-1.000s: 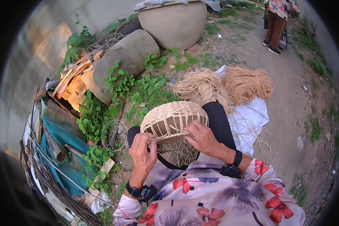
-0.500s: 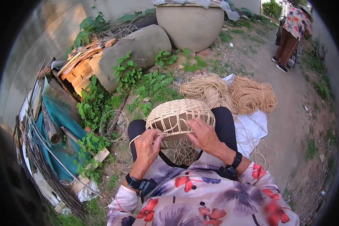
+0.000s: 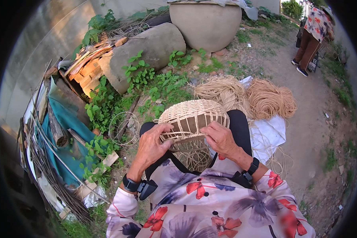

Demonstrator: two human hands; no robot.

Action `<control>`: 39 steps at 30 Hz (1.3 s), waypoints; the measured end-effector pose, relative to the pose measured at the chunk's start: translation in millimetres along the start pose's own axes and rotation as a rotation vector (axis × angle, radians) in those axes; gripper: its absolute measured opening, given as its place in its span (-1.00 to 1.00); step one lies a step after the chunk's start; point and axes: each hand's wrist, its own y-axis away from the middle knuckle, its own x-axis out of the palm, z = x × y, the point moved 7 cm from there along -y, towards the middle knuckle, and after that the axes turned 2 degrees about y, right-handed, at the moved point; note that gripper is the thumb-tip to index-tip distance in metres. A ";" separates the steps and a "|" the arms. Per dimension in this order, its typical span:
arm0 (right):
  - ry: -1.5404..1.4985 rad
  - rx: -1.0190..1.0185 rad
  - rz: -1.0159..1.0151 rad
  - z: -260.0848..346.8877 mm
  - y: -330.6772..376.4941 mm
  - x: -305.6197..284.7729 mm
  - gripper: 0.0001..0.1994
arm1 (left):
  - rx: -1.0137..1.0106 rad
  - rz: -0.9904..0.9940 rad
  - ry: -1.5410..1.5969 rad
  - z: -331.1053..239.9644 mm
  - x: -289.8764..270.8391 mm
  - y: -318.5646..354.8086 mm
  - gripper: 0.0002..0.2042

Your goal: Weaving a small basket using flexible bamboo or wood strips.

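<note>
A partly woven basket (image 3: 192, 110) of pale cord rests on its side across my lap. Its far part is closely woven, while open strands cross a flat brown form (image 3: 190, 124) nearer to me. My left hand (image 3: 151, 146) grips the basket's left end, fingers above and thumb below the near edge. At the right end my right hand (image 3: 221, 138) holds the strands near that edge, with fingers bent and the tips partly hidden. Loose cord (image 3: 194, 159) hangs in coils between my legs, below the basket.
Two large bundles of cord (image 3: 222, 90) (image 3: 270, 98) lie ahead on a white sheet (image 3: 267, 137). Leafy plants, a thin wire-like coil (image 3: 124, 127), sticks and green cloth (image 3: 69, 144) are at left. A large pot (image 3: 205, 27) stands behind. Someone (image 3: 313, 37) stands on the path.
My left hand has shifted up around the basket's left end, its fingers spreading from a pinch at the near edge. My right hand stays at the right end, its fingers slightly lower.
</note>
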 end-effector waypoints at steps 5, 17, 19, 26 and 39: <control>0.001 0.014 0.004 2.9 -0.2 1.0 -0.77 | 0.075 0.102 -0.055 -0.2 4.7 -32.2 -0.79; -0.007 0.017 -0.008 -2.0 1.6 -1.6 -0.71 | -0.007 0.412 0.113 35.7 14.2 -31.8 -0.92; 0.009 -0.006 0.003 0.4 -0.2 -0.7 -0.71 | -0.025 0.458 0.153 45.6 20.0 -25.8 -0.92; 0.125 -0.017 0.092 4.5 -2.0 4.6 -0.79 | -0.113 0.439 0.368 54.9 27.4 -11.0 -0.82; -0.045 0.208 0.054 -24.1 23.1 2.0 -0.78 | 0.008 0.304 0.277 4.4 28.0 -17.5 -0.85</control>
